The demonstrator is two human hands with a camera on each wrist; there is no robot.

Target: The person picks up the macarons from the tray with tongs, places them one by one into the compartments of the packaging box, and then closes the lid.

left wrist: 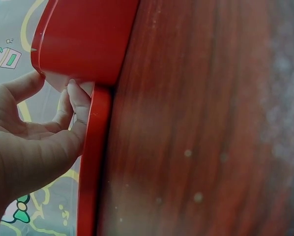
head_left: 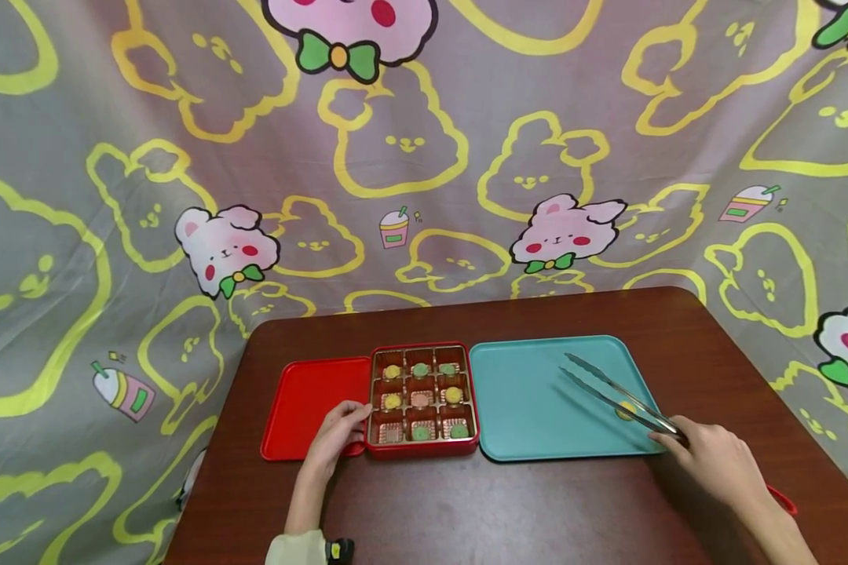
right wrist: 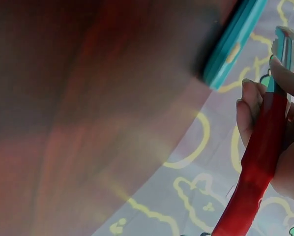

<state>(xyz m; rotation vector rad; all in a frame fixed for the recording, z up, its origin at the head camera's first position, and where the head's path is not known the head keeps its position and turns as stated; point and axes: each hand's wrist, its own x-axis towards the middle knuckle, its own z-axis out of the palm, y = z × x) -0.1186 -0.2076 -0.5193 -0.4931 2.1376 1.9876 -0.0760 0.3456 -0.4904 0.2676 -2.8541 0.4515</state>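
Observation:
A red box [head_left: 424, 450] with a gridded insert holds small round cookies in yellow, green and pink, such as the pink cookie [head_left: 420, 400] in the middle. Its front-left compartment shows a ribbed floor. With bent fingers, my left hand [head_left: 342, 431] holds the box's left side, fingertips at the rim and wall in the left wrist view. My right hand [head_left: 714, 463] grips metal tongs [head_left: 608, 384] by their red handle [right wrist: 262, 142]. The tongs' tips stand apart over the teal tray [head_left: 523, 408]. A yellow cookie [head_left: 625, 410] on that tray lies partly behind the tongs' arms, close to my right hand.
A red lid [head_left: 318, 400] lies left of the box, beside my left hand. The teal tray stands close against the box's right side. All rest on a dark brown wooden table [head_left: 509, 518], with a patterned cloth [head_left: 431, 157] hanging behind and at both sides.

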